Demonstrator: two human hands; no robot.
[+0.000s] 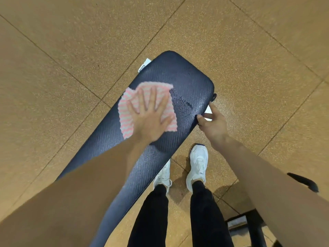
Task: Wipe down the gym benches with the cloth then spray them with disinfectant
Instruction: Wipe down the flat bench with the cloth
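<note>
the left hand [151,116] lies flat, fingers spread, on the pink-and-white chevron cloth [127,104], pressing it to the dark blue bench pad [187,73] at the middle of the frame. the right hand [213,125] sits at the pad's right edge, fingers curled beside a white thing [208,114]. whether it grips the pad, that thing or nothing, i cannot tell. a wet streak [183,104] shines just right of the cloth.

the cloth is only pinned under a flat palm, so a quick stroke could bunch it or slide it out, leaving bare skin to smear the damp surface. weight leaned on that wet pad could make the palm skid. the rounded far end, toward the upper middle, and the stretch hidden under the forearm at lower left look easy to miss. no disinfectant bottle is clearly in view, so the spraying step may mean fetching one first.
</note>
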